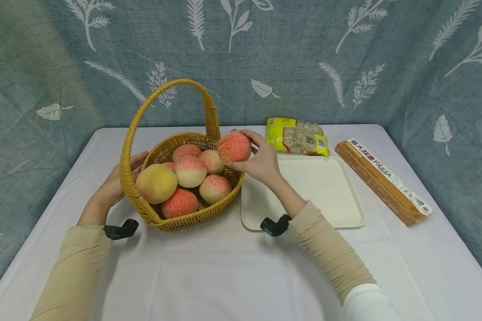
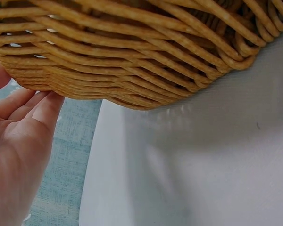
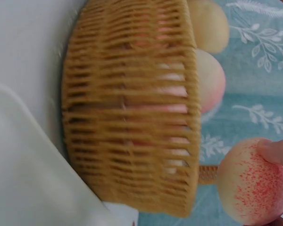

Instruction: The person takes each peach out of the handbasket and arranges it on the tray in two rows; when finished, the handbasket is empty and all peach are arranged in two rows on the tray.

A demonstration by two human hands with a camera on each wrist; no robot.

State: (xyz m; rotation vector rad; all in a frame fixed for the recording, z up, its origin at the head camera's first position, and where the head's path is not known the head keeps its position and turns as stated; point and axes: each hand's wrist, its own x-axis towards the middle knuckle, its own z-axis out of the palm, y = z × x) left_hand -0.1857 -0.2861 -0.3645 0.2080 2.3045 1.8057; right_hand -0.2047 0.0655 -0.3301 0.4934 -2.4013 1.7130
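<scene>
My right hand (image 1: 263, 160) holds a red peach (image 1: 234, 146) between thumb and fingers, over the right rim of a wicker basket (image 1: 201, 219). In the right wrist view that peach (image 3: 252, 183) looks pale with red speckles, level with the rim and outside the weave. Several other peaches lie inside, among them a yellow one (image 1: 156, 183) by the handle and a pink-white one (image 1: 190, 170) in the middle. My left hand (image 1: 114, 183) is at the basket's left side, partly behind the tall handle. Its fairly straight fingers (image 2: 42, 110) touch the wicker in the left wrist view.
Right of the basket lies a cream tray (image 1: 305, 187). Behind it is a yellow-and-clear food bag (image 1: 297, 136). A long brown pasta box (image 1: 381, 180) lies slanted at the right. All stand on a white-covered table (image 1: 209, 281) before a patterned curtain (image 1: 297, 58).
</scene>
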